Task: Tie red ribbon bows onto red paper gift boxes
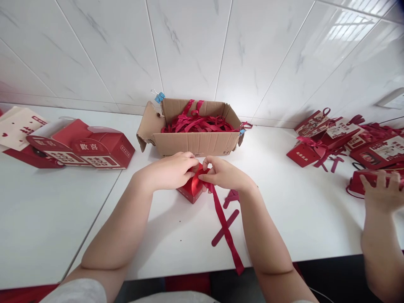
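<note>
A small red gift box [190, 194] sits on the white table in front of me, its top partly covered by my fingers. My left hand [177, 169] is closed with bent fingertips at the upper left of the box; what exactly they pinch is hidden. My right hand [223, 173] pinches a dark red ribbon [223, 221] at the box's top. From there the ribbon's long tail runs down across the table to its front edge. Beneath that tail lies a flat dark red strip [217, 237] with rounded ends. More such strips [231, 197] lie by my right wrist.
An open cardboard box [189, 144] full of red ribbons stands behind my hands, with a blue clip [159, 97]. Red gift boxes [109, 149] stand at left. Ribboned red boxes [304, 153] crowd the right, where another person's hand [383, 191] rests on one.
</note>
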Tool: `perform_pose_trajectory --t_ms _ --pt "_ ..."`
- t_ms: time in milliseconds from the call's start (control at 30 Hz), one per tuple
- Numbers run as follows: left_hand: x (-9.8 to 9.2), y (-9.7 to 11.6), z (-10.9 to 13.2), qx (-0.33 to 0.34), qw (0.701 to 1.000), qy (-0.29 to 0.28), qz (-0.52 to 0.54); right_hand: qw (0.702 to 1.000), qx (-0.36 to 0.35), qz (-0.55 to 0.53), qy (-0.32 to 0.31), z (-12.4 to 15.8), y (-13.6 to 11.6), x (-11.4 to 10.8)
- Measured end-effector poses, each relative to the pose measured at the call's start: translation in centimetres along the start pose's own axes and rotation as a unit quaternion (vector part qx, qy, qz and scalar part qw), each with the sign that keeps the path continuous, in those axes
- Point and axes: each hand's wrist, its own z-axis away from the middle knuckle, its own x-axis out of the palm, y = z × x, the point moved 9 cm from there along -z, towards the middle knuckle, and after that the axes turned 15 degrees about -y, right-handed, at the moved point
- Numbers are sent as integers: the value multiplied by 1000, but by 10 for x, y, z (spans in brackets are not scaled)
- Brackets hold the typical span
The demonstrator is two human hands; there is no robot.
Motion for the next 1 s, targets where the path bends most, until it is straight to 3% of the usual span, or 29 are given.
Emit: perform_pose_trajectory --t_ms 200,300,367,433,533,600,633,700,767,833,900,1000 --pt "-21 6 16 11 997 78 17 991 55 67 107 16 12 -27" --pt "-34 10 28 56 981 138 125 978 0 69 195 22 3 -43" --pt "-40 14 33 105 956 167 218 978 -92 52 179 18 -15 -38" --pt "-47 17 38 158 921 202 294 977 -176 -3 117 12 -31 -24" --pt "-58 17 49 209 877 266 341 962 -231 -113 91 11 -41 -16" --pt "-63 12 55 194 877 303 318 946 -254 -164 119 19 -41 -22" --pt "-62 8 56 165 891 306 290 938 -264 -181 132 23 -40 -26" --pt "-54 -3 49 76 938 268 209 927 -277 -202 151 31 -38 -33" --pt "-36 -18 31 -27 979 159 122 923 -276 -211 162 35 -35 -38" --pt "-17 -35 16 -101 991 46 69 921 -276 -221 163 34 -33 -39" --pt "-9 -46 6 -124 990 -9 62 921 -272 -237 151 26 -31 -37" --pt "-11 -48 -1 -79 989 -12 125 934 -221 -240 148 8 -19 -32"
